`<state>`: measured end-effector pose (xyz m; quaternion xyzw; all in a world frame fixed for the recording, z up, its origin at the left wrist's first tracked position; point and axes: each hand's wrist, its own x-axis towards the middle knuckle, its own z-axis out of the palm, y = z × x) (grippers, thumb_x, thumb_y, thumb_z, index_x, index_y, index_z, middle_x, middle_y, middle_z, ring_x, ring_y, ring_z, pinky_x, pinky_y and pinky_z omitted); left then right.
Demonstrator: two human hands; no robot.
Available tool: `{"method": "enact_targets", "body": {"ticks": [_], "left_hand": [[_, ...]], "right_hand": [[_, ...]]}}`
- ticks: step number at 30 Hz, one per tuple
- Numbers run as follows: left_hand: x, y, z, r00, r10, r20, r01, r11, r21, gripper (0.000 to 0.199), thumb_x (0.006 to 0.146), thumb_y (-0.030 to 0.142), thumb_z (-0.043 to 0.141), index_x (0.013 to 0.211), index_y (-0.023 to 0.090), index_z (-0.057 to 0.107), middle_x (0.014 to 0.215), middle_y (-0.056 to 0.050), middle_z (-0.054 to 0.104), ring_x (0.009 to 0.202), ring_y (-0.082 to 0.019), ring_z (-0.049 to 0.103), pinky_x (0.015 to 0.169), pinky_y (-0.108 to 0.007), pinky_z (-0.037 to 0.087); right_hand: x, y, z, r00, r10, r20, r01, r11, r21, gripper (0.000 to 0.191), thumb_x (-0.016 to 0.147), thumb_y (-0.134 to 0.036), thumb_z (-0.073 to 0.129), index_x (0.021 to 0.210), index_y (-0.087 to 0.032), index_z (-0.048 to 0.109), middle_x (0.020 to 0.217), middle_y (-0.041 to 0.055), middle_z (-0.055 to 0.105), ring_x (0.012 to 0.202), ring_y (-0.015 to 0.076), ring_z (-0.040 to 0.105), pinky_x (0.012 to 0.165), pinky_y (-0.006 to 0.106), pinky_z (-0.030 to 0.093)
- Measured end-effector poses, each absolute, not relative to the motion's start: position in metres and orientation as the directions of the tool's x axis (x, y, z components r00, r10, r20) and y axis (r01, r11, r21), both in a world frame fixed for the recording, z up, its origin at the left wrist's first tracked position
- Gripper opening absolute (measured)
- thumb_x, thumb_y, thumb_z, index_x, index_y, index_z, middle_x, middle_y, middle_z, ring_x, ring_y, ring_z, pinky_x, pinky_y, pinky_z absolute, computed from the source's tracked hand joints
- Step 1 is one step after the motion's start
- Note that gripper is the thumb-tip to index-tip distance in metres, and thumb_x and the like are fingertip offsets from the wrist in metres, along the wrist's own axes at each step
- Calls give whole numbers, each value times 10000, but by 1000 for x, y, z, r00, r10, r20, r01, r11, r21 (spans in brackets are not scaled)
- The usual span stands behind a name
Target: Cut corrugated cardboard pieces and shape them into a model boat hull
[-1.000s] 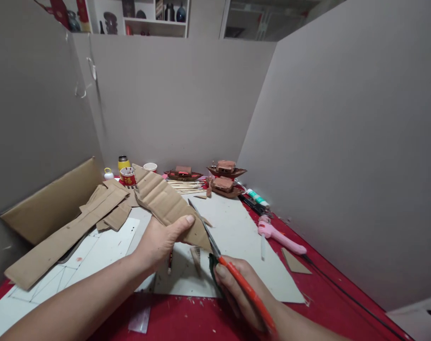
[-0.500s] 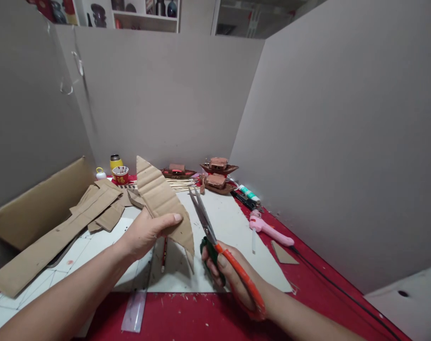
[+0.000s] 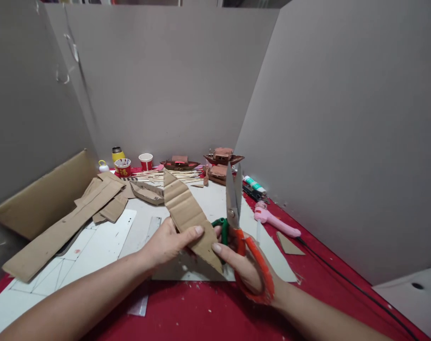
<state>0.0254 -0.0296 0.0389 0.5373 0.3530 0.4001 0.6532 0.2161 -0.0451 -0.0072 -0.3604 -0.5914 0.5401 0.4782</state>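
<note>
A curved, pointed piece of brown cardboard (image 3: 189, 210) is held up over the white board, its tip toward the upper left. My left hand (image 3: 171, 244) pinches its lower left side, thumb on the front face. Scissors (image 3: 233, 213) with orange and green handles are in my right hand (image 3: 245, 265), blades up and slightly apart. My right thumb touches the right edge of the cardboard near its lower end. Behind the cardboard, partly covered, lies a small cardboard boat hull (image 3: 147, 193).
Cardboard strips (image 3: 66, 222) lie at the left. Cups, sticks (image 3: 165, 175) and brown model boats (image 3: 180, 163) line the back. A pink glue gun (image 3: 277, 223) with its cable and a cardboard triangle (image 3: 289, 244) are at the right on the red cloth (image 3: 187, 312).
The view has tilted down. My left hand and the cardboard have moved right, and my right hand has come to the cardboard edge, with the scissors turned upright.
</note>
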Motion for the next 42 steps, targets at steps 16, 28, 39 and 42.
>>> {"method": "enact_targets", "body": {"ticks": [16,28,39,42], "left_hand": [[11,-14,53,278,959,49,-85,-26,996,339,689,445,795,787,140,687,686,-28,674,573,-137,578,505,-226,451],[8,-18,52,287,889,357,236,-427,873,194,820,362,683,738,186,690,681,-26,651,649,-168,582,628,-277,463],[-12,1,73,259,950,172,-112,-148,983,227,754,351,770,801,186,622,562,36,614,404,-103,537,390,-217,460],[-21,5,77,302,941,151,-146,-111,983,213,744,330,779,784,184,629,555,38,609,390,-91,518,369,-208,444]], "right_hand": [[219,-44,7,-285,952,109,-13,110,-994,264,823,-438,669,918,-211,572,793,5,568,730,180,534,671,288,469],[214,-47,10,-286,957,50,-87,27,-996,261,804,-439,678,884,-215,574,693,-21,545,590,141,514,565,264,459],[226,-20,26,-200,978,56,495,150,-856,409,831,-599,544,718,-209,493,575,-12,540,518,151,520,496,261,388],[235,0,20,-117,991,58,891,131,-434,389,839,-553,535,705,-190,570,710,74,675,639,205,607,538,276,380]]}}
